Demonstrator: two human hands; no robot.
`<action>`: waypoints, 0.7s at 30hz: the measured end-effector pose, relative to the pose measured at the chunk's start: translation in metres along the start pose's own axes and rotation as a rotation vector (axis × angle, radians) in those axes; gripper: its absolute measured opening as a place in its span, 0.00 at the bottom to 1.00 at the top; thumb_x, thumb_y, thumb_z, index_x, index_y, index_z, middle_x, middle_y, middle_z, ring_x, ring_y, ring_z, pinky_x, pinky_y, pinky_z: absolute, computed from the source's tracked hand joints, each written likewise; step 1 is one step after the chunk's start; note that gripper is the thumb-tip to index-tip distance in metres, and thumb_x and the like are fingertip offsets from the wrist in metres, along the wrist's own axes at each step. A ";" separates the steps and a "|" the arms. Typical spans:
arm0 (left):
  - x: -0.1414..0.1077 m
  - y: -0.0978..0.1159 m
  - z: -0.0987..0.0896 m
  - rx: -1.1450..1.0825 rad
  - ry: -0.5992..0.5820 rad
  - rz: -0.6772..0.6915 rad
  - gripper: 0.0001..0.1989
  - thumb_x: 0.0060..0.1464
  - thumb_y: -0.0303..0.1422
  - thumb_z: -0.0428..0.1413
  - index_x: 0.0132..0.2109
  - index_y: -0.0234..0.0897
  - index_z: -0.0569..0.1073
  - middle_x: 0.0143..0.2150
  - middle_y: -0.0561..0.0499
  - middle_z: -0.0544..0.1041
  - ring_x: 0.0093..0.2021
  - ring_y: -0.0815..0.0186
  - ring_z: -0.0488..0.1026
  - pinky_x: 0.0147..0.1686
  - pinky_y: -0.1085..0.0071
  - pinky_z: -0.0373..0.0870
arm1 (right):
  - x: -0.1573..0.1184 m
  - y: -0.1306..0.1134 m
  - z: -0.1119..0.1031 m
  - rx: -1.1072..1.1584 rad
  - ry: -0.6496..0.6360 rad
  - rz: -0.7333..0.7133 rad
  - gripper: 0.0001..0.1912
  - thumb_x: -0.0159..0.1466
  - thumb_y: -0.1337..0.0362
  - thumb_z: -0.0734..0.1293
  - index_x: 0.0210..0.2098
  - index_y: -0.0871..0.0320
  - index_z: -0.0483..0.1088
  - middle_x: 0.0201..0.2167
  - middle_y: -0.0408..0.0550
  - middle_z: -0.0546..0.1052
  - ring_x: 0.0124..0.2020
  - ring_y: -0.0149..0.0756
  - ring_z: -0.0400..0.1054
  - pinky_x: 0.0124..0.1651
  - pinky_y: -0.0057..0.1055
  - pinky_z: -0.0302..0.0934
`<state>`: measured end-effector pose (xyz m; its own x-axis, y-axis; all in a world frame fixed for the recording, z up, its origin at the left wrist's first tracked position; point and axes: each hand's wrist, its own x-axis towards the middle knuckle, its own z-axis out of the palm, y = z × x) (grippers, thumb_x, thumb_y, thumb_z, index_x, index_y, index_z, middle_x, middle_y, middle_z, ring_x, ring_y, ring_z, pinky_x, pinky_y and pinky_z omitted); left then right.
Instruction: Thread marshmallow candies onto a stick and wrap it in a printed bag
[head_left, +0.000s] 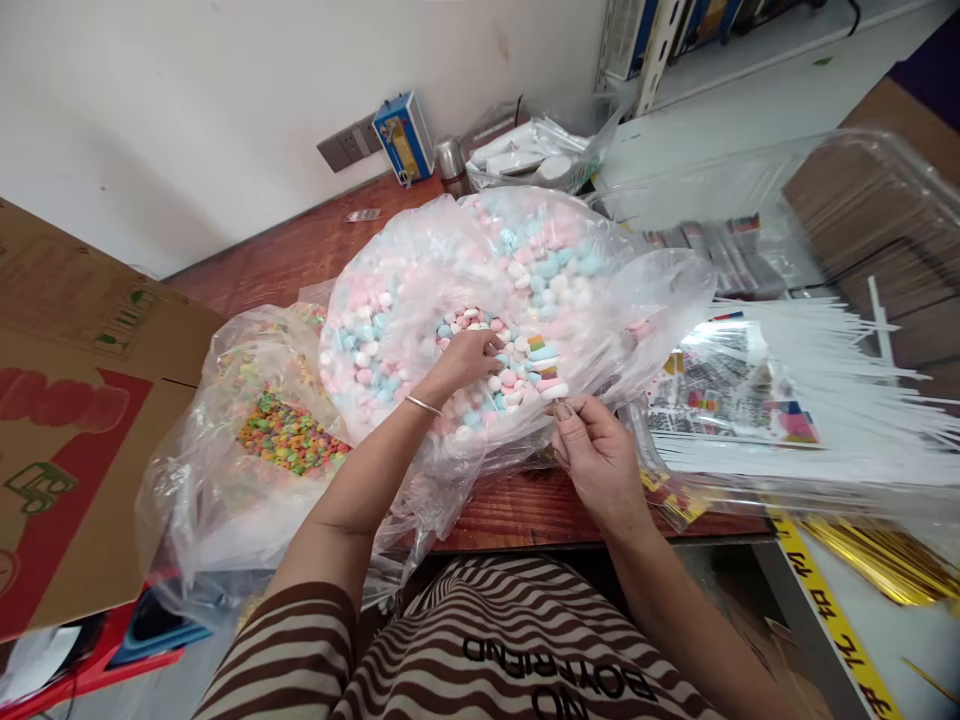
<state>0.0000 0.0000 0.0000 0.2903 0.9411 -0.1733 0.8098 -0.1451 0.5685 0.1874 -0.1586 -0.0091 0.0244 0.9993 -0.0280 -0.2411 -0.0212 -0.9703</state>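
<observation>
A large clear plastic bag [420,260] full of pink, white and blue pastel balls, which look like candies, lies open on the table. Inside its opening, my left hand [466,358] rests among the loose pastel balls [472,318] with its fingers curled; whatever they hold is hidden. My right hand [600,455] is at the bag's near right edge, thumb and finger pinched on the edge of a small clear packet with coloured print [546,365]. Pastel balls show in or behind that packet; I cannot tell which.
To the left are a bag of small multicoloured pieces [292,435] and a cardboard box [90,400]. A clear plastic tray [750,490] at right holds white sticks [855,400] and printed packets [720,380]. Behind stand a blue device [405,138] and a metal flask [451,162].
</observation>
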 end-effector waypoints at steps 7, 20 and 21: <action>-0.012 0.004 0.004 -0.013 0.123 0.079 0.07 0.45 0.26 0.61 0.35 0.35 0.73 0.33 0.50 0.75 0.34 0.64 0.71 0.36 0.67 0.67 | -0.002 0.001 -0.001 -0.002 -0.018 -0.002 0.14 0.72 0.51 0.64 0.38 0.55 0.69 0.19 0.34 0.58 0.19 0.25 0.48 0.22 0.26 0.44; -0.139 0.045 0.019 -1.062 0.076 0.100 0.18 0.51 0.36 0.69 0.48 0.36 0.78 0.44 0.46 0.82 0.42 0.65 0.79 0.43 0.70 0.75 | -0.005 -0.005 0.030 -0.328 0.073 -0.238 0.09 0.67 0.57 0.69 0.41 0.56 0.71 0.29 0.43 0.80 0.29 0.34 0.73 0.37 0.30 0.66; -0.145 0.046 0.020 -1.080 0.096 0.086 0.18 0.51 0.35 0.69 0.48 0.36 0.79 0.44 0.46 0.83 0.43 0.64 0.79 0.46 0.69 0.75 | -0.005 -0.006 0.033 -0.346 0.063 -0.249 0.09 0.67 0.57 0.68 0.40 0.56 0.71 0.29 0.43 0.81 0.29 0.35 0.74 0.37 0.30 0.66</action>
<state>0.0054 -0.1497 0.0357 0.2454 0.9675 -0.0617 -0.1007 0.0888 0.9910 0.1566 -0.1628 0.0049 0.1029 0.9716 0.2131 0.1193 0.2006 -0.9724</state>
